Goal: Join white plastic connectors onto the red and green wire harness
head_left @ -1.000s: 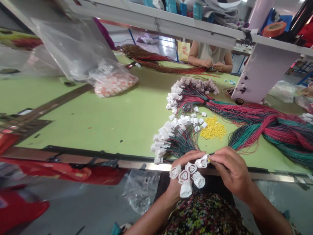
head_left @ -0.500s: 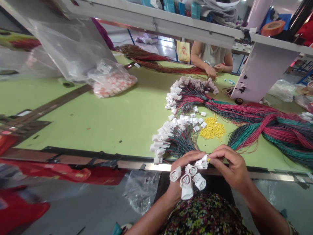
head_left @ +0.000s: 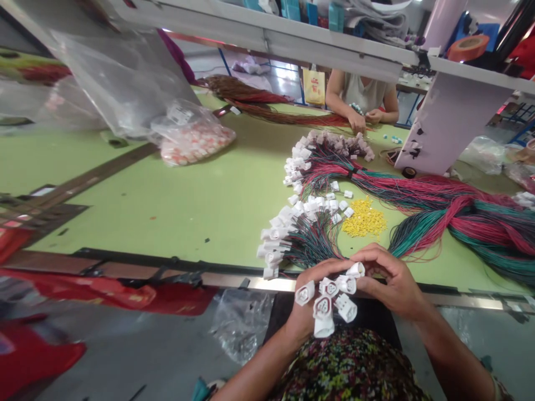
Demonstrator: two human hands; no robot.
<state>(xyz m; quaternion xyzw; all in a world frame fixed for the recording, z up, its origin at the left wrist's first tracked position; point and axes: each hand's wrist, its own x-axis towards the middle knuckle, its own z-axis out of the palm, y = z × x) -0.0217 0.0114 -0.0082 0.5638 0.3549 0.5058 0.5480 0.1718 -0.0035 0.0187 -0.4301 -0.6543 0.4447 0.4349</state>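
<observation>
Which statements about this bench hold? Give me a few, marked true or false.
1. The left hand and right hand together hold white plastic connectors. True.
2. The small yellow pieces are sealed in a plastic bag. False: they lie in a loose pile on the green table top.
3. The large wire bundle on the right is mostly red and teal. True.
4. Nobody else is at the table. False: a co-worker sits across it, with their hands near the end of a bundle of wires.
</observation>
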